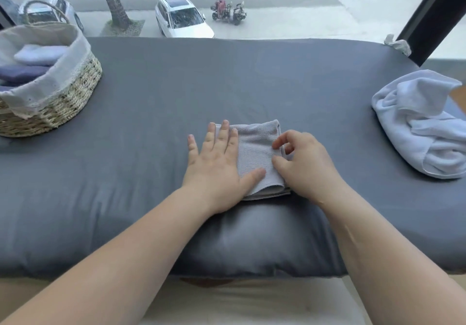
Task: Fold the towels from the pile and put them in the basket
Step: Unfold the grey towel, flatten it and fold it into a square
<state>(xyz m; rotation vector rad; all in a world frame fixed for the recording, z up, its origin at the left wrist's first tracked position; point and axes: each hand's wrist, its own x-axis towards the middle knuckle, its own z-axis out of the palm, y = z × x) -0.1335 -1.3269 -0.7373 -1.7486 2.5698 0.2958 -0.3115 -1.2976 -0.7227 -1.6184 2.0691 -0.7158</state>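
A small grey towel (254, 153), folded into a square, lies in the middle of the grey mattress (227, 85). My left hand (216, 168) presses flat on the towel's left side with straight fingers. My right hand (302, 163) sits at the towel's right edge, its thumb and forefinger curled on the fold. A woven basket (70, 90) with a white liner stands at the far left and holds folded towels (37, 55). A crumpled pile of white towels (423, 125) lies at the right edge.
A window runs behind the mattress, with a street, cars and a tree outside. A dark window frame (433, 14) slants at the upper right. A grey pillow (257, 239) bulges under the cover just in front of the folded towel.
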